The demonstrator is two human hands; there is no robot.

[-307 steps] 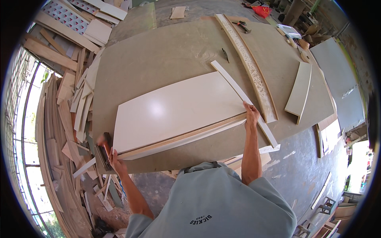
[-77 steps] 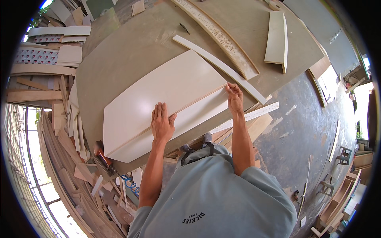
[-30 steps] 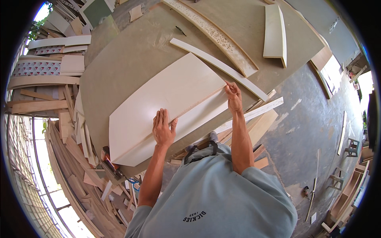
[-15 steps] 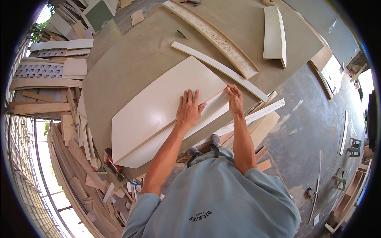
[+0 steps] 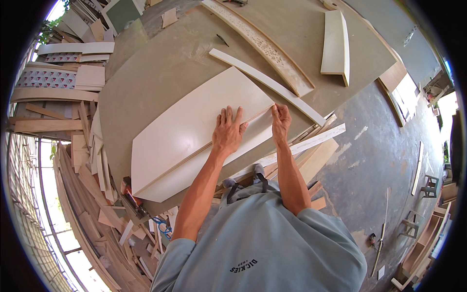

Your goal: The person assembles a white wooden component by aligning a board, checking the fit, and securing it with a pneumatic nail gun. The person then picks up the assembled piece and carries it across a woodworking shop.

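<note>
A white panel (image 5: 189,117) with a curved far edge lies on top of a second white panel (image 5: 182,181), which sticks out along the near side. My left hand (image 5: 227,132) rests on the upper panel close to its near edge, fingers stretched out. At that panel's right corner, my right hand (image 5: 281,124) is closed, with thumb and fingers pinching the edge. The pinched spot itself is mostly covered by the fingers. Just beyond the panels, a narrow white strip (image 5: 267,85) lies slantwise on the greenish-brown work surface (image 5: 160,73).
A long curved wooden piece (image 5: 262,46) and a white angled piece (image 5: 334,44) lie farther back. An orange tool (image 5: 127,190) sits by the panels' left end. Boards (image 5: 92,194) are heaped at left. Stools (image 5: 430,186) stand on the grey floor at right.
The whole view has shifted slightly. Both hands stay at nearly the same places on the panel, and the left thumb sits a little closer to its fingers.
</note>
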